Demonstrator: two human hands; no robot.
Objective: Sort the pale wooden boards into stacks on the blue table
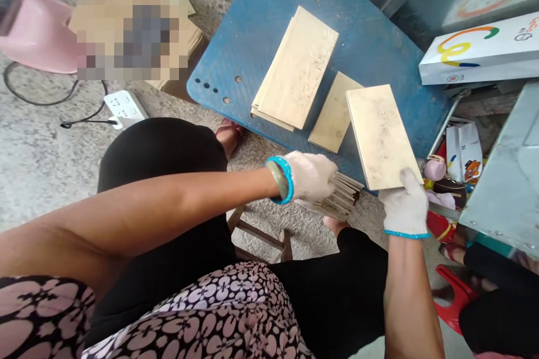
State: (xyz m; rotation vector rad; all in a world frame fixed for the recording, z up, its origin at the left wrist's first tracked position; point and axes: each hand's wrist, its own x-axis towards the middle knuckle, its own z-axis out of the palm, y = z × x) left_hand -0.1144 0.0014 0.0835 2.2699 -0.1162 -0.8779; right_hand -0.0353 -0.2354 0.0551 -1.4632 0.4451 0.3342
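My right hand (404, 202), in a white glove with a blue cuff, grips the lower edge of a cream rectangular board (381, 137), thumb on its top face. That board is held over the right side of the blue table (236, 39). My left hand (309, 175), also gloved, has its fingers curled in at a pile of thin boards (343, 193) below the table's near edge. What its fingers hold is hidden. On the table lie a larger stack of cream boards (298, 67) and a smaller flat board (334, 115), both with dark specks.
A white printed box (480, 50) stands right of the table, above an open drawer of small items. A white power strip (126, 107) and black cable lie on the floor at left, near a pink object (40, 36). A red stool (455, 297) and another person's leg are at lower right.
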